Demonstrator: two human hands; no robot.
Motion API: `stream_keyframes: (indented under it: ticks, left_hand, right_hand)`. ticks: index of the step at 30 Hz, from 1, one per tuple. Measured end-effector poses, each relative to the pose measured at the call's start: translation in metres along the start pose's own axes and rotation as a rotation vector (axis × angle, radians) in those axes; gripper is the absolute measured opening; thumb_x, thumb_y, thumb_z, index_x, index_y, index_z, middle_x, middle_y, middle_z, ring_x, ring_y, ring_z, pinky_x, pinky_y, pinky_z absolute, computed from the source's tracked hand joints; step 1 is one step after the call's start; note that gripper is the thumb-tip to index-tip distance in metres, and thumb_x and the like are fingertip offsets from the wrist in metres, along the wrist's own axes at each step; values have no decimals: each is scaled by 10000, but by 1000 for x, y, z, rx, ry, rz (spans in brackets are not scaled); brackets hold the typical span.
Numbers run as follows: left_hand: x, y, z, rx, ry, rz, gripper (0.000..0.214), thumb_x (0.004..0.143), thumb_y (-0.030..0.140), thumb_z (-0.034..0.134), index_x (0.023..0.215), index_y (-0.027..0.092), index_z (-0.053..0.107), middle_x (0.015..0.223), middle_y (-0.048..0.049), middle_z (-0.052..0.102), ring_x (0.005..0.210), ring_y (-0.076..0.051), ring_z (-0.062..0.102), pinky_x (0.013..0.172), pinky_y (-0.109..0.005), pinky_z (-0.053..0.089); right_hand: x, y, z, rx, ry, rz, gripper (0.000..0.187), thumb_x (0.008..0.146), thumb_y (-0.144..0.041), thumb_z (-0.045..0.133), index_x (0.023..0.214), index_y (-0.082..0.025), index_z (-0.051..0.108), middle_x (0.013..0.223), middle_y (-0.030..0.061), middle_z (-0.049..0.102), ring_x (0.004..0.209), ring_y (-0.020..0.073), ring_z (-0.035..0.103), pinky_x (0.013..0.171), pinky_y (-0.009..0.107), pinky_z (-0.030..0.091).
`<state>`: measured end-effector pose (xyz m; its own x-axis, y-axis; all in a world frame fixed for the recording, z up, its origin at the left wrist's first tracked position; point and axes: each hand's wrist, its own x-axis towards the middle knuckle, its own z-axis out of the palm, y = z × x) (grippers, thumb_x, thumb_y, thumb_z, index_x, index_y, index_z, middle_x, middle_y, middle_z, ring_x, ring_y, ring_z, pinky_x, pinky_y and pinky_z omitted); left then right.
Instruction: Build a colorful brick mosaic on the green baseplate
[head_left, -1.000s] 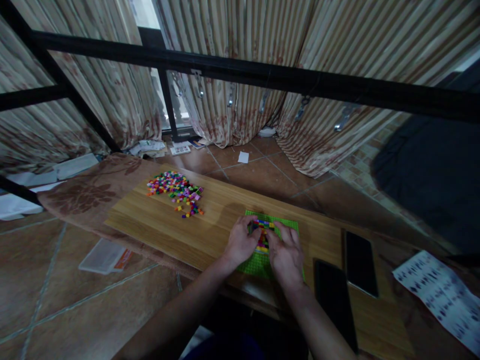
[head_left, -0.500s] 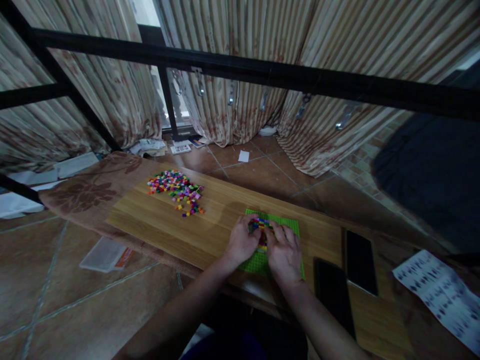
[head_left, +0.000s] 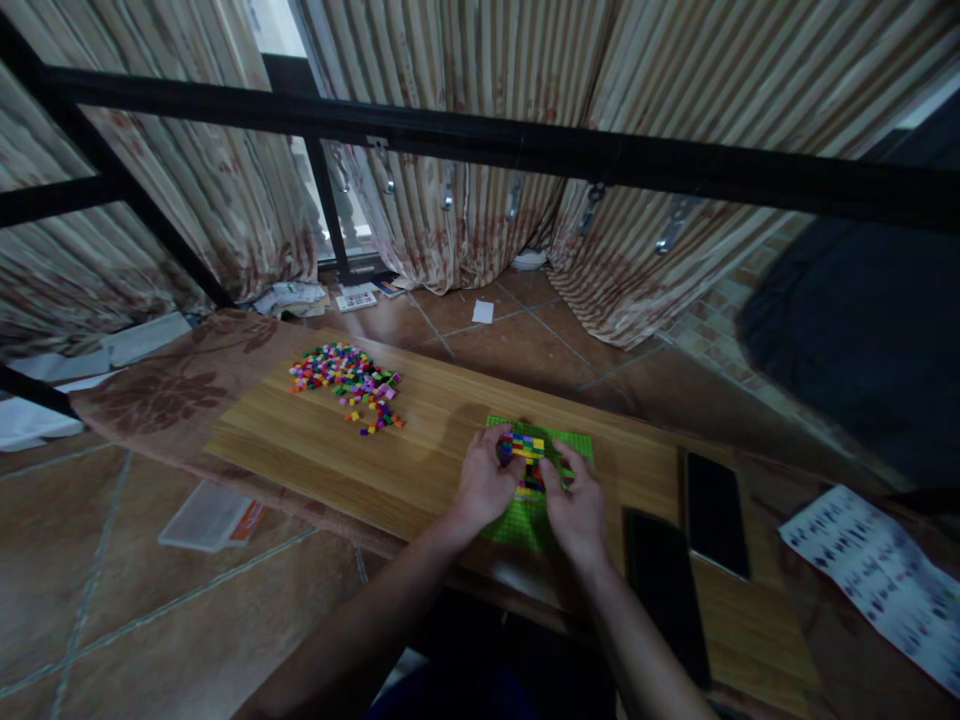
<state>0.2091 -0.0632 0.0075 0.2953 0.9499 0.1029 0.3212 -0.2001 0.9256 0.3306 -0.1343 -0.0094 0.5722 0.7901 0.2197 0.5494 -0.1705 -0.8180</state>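
Observation:
A small multicoloured structure of building bricks (head_left: pixel 528 446) stands on a green baseplate (head_left: pixel 517 525) on the wooden board. My left hand (head_left: pixel 484 482) grips its left side, fingers behind and thumb in front. To its right, my right hand (head_left: pixel 579 500) has thumb and fingers apart, with the thumb close to the structure's right side. I see nothing between those fingers. The hands hide part of the structure's lower edge. Farther left lies a loose pile of small coloured bricks (head_left: pixel 341 370).
Two dark phone-like slabs (head_left: pixel 718 515) lie right of the baseplate. A printed sheet (head_left: pixel 874 570) is at the far right. A clear plastic lid or box (head_left: pixel 201 518) rests on the tiled floor. A black metal rail (head_left: pixel 450 132) crosses in front of the curtains (head_left: pixel 510 60).
My right hand has drawn back to the right from the structure and its fingers have spread, uncovering yellow bricks on top. My left hand stays in place. The view has shifted slightly.

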Motion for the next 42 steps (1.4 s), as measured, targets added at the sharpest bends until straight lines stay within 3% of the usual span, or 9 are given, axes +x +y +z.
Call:
stream_keyframes:
  ticks: [5,10,23,28,31,34,38,40,42]
  left_hand:
    - [1,-4,4,41,0,-5,438,728,147,613,1165,158,592,1099,-99,624,1063,-237,586,958,-393,472]
    - [0,-1,8,54,36,-21,406,744,155,598,1150,152,596,1092,-106,627,1057,-238,586,964,-398,463]
    - [0,-4,15,-11,97,-56,391,725,132,605,1115,149,599,1072,-101,632,1025,-219,596,965,-390,456]
    - [-2,-10,11,-127,74,-55,408,758,179,625,1164,154,588,1112,-97,642,1059,-207,595,967,-372,459]
    - [-7,-15,-3,-171,89,-29,430,803,238,616,1225,176,564,1146,-96,648,1080,-207,593,955,-371,464]
    - [-14,-28,-32,-131,124,-42,428,807,256,615,1226,184,573,1180,-104,645,1068,-216,603,921,-373,476]
    - [-21,-60,-85,-49,266,-130,379,799,256,596,1161,144,608,1142,-125,659,1001,-219,632,866,-353,500]
    - [-24,-75,-111,40,299,-195,381,801,256,578,1156,124,611,1065,-125,679,920,-210,655,824,-335,515]
    - [-25,-85,-134,168,319,-235,392,808,269,561,1169,124,612,1007,-113,688,870,-208,663,798,-329,521]
  right_hand:
    - [4,4,14,102,7,30,456,818,-456,554,1165,-170,630,1153,130,660,1058,260,601,953,464,437]
    - [7,1,20,218,0,106,426,802,-428,565,1117,-151,641,1082,129,692,965,242,644,886,434,482]
    - [3,0,25,138,81,58,400,808,-423,560,1091,-163,669,1048,121,704,934,236,650,882,427,482]
    - [3,-2,17,309,66,148,454,814,-486,551,1099,-151,662,1050,123,710,939,227,660,850,394,503]
    - [-2,3,4,366,142,249,510,787,-534,571,1093,-136,663,1064,141,706,963,245,658,853,403,504]
    - [-13,4,-13,380,147,321,507,756,-541,617,1069,-147,678,1032,133,718,955,262,664,860,426,504]
    - [-37,-27,-38,411,92,340,450,748,-518,664,1018,-159,700,974,113,735,891,257,685,787,392,545]
    - [-54,-57,-52,414,-75,234,360,816,-459,633,1078,-218,688,1042,74,725,914,217,685,802,339,553]
    - [-73,-86,-67,449,-332,-43,298,854,-409,607,1121,-292,668,1052,39,721,888,186,694,732,285,573]
